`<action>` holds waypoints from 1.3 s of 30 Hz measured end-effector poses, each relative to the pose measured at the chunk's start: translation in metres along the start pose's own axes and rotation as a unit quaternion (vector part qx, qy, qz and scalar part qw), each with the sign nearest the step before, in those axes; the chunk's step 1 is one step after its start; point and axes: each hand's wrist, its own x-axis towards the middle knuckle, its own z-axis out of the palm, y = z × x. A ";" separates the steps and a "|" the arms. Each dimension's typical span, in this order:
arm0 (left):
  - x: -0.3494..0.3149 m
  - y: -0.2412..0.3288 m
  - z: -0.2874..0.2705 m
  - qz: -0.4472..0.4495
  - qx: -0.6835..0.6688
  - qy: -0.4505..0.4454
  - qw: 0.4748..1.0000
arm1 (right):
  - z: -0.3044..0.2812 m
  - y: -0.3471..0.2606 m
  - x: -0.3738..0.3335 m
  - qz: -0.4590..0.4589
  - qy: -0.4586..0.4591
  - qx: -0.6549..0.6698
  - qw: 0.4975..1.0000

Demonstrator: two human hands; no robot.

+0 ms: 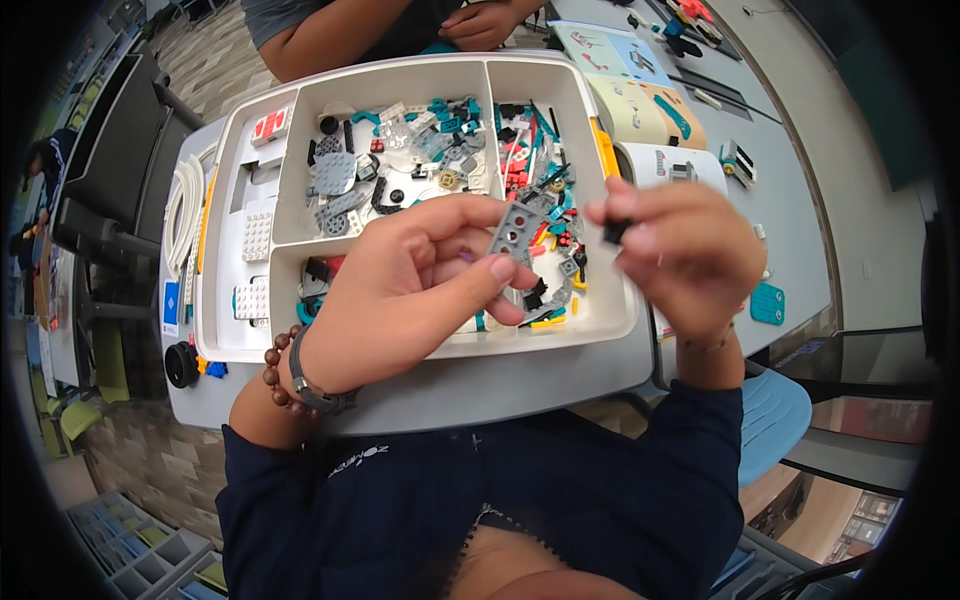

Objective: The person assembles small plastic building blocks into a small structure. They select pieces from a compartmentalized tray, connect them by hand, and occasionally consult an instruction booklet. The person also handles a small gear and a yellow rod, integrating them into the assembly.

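My left hand [420, 280] is closed on a grey building-brick plate [514, 230] with round holes, pinched between thumb and fingers above the sorting tray. To its right, my right hand [690, 250] pinches a small black building piece [617, 230] in its fingertips; this hand is somewhat blurred. The two pieces are apart. Below them lies the white compartment tray [400, 72], filled with loose building pieces in teal, grey, black, white, red and yellow. Part of the front left compartment is hidden behind my left hand and wrist.
Open instruction booklets [650, 110] lie right of the tray. A teal plate [767, 303] and a small built part [738, 165] are on the table's right. White tubing [185, 205] and a black wheel [181, 365] lie at the left. Another person's arm [330, 40] rests beyond the tray.
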 end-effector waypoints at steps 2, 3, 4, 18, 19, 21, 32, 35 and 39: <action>-0.002 -0.001 0.001 0.000 -0.008 -0.010 1.000 | 0.013 -0.005 0.001 -0.062 -0.032 -0.080 0.994; -0.002 0.001 0.003 0.003 -0.013 -0.022 1.000 | 0.015 -0.005 0.000 -0.091 -0.032 -0.110 0.989; -0.002 0.002 0.003 0.006 -0.019 -0.033 0.999 | 0.017 -0.003 0.000 -0.105 -0.038 -0.126 0.986; -0.005 0.001 0.003 0.032 -0.050 -0.077 0.995 | 0.026 0.008 0.002 -0.175 -0.052 -0.187 0.965; -0.005 0.004 0.002 0.022 -0.052 -0.084 0.995 | 0.026 0.008 0.002 -0.176 -0.053 -0.190 0.964; -0.004 0.003 0.001 0.010 -0.049 -0.085 0.995 | 0.027 0.006 -0.001 -0.165 -0.061 -0.180 0.968; -0.006 0.002 0.006 0.009 -0.004 -0.041 0.999 | 0.025 0.011 -0.006 -0.190 -0.026 -0.141 0.971; -0.005 0.000 0.006 0.014 0.000 -0.046 0.999 | 0.021 0.011 -0.008 -0.208 -0.041 -0.148 0.966; -0.006 0.001 0.006 0.004 0.010 -0.044 0.999 | 0.021 0.011 -0.008 -0.226 -0.050 -0.145 0.962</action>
